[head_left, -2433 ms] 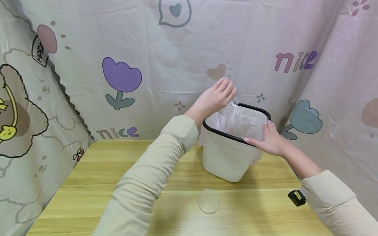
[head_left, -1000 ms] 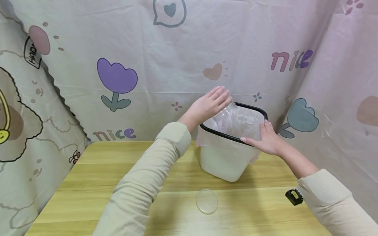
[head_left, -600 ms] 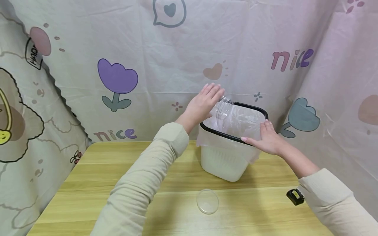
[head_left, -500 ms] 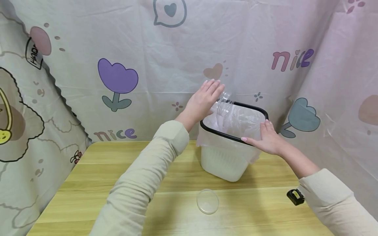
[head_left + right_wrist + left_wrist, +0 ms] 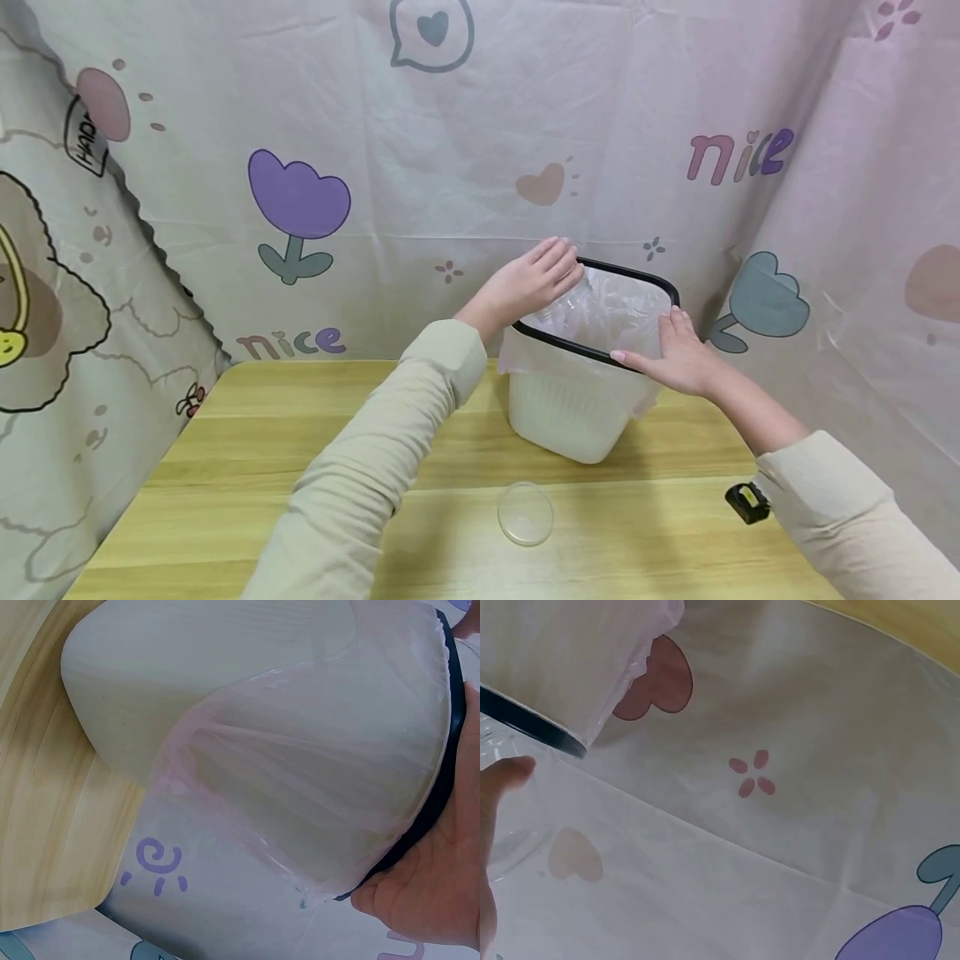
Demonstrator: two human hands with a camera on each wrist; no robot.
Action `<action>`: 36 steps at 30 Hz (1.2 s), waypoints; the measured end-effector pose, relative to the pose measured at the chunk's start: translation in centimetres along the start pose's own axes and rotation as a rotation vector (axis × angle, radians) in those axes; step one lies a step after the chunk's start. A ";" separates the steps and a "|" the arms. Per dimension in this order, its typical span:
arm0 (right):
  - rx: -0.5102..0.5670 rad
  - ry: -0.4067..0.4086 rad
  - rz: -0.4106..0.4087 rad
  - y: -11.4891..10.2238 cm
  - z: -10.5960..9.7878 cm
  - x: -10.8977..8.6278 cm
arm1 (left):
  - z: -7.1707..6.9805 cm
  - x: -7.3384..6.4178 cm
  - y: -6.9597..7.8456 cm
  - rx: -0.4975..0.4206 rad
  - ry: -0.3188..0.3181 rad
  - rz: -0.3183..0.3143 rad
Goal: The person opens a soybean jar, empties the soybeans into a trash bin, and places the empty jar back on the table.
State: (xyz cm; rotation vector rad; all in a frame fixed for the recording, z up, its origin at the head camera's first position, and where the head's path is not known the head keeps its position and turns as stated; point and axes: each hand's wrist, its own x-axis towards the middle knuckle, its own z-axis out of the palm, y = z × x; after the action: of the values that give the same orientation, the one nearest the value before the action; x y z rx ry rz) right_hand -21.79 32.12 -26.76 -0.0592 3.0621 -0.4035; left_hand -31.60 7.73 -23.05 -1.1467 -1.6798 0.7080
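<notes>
My left hand (image 5: 528,279) holds a clear jar (image 5: 567,307) tilted over the opening of a white trash bin (image 5: 566,412). Most of the jar is hidden by the hand and the bin; in the left wrist view only the thumb (image 5: 508,774) and faint see-through edges of the jar show. A thin translucent bag lines the bin and hangs over its black rim (image 5: 558,340). At the rim's right corner rests my right hand (image 5: 686,358), thumb along the near side and fingers straight over the right side. The right wrist view shows that palm against the rim.
A round clear lid (image 5: 525,513) lies flat on the wooden table (image 5: 315,433), in front of the bin. By the right sleeve sits a small black object (image 5: 747,502) with a yellow patch. Printed cloth (image 5: 420,167) hangs behind and at both sides.
The left hand, holding the jar, rose slightly around half a second ago, then came down closer to the bin's opening. The right hand has stayed on the rim.
</notes>
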 end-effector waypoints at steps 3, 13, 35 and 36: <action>-0.002 0.000 -0.005 0.0 0.0 0.0 | -0.2 0.1 -0.4 -0.041 -0.009 -0.079; -0.005 -0.004 -0.004 0.1 -0.1 -0.2 | -1.3 1.3 -1.4 -0.206 0.102 -0.464; 0.009 0.004 -0.021 0.1 -0.1 -0.2 | -1.1 -2.5 -1.5 -0.892 -0.206 -0.838; 0.011 0.004 -0.022 0.3 -0.1 -0.3 | -1.1 -2.8 -1.4 -0.947 -0.195 -0.896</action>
State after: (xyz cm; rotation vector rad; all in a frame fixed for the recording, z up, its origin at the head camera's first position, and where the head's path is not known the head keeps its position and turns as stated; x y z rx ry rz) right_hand -21.54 32.43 -26.71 -0.0915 3.0658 -0.4223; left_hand -30.76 4.54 -22.49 -0.7359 -2.5032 -0.6291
